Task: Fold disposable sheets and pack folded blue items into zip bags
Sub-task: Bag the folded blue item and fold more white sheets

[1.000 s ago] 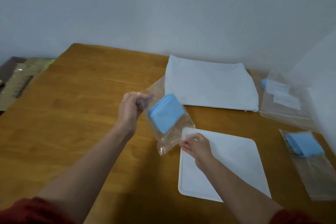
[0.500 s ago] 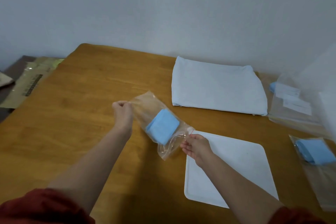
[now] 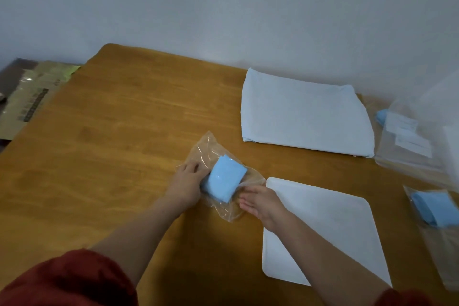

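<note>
Currently I read the zip bag (image 3: pixel 206 146), folded blue item (image 3: pixel 226 181) inside, flat on the table (image 3: pixel 111 144) between both hands. Left hand (image 3: pixel 185 186) rests on its left edge; I cannot tell whether it grips. Right hand (image 3: pixel 260 202), fingers straight, touches its right side.

One wide-angle camera sits on the person's head, facing forward and steeply down over the orange-brown wooden table (image 3: pixel 111 131). It is close: both bare forearms enter from the bottom edge, and the left hand (image 3: pixel 185 186) and right hand (image 3: pixel 258 202) meet at a clear plastic zip bag (image 3: pixel 211 146) near mid-frame. The view is slightly tilted, the table's far edge sloping down to the right beneath the pale grey wall (image 3: pixel 223 7), which fills the top third
</note>
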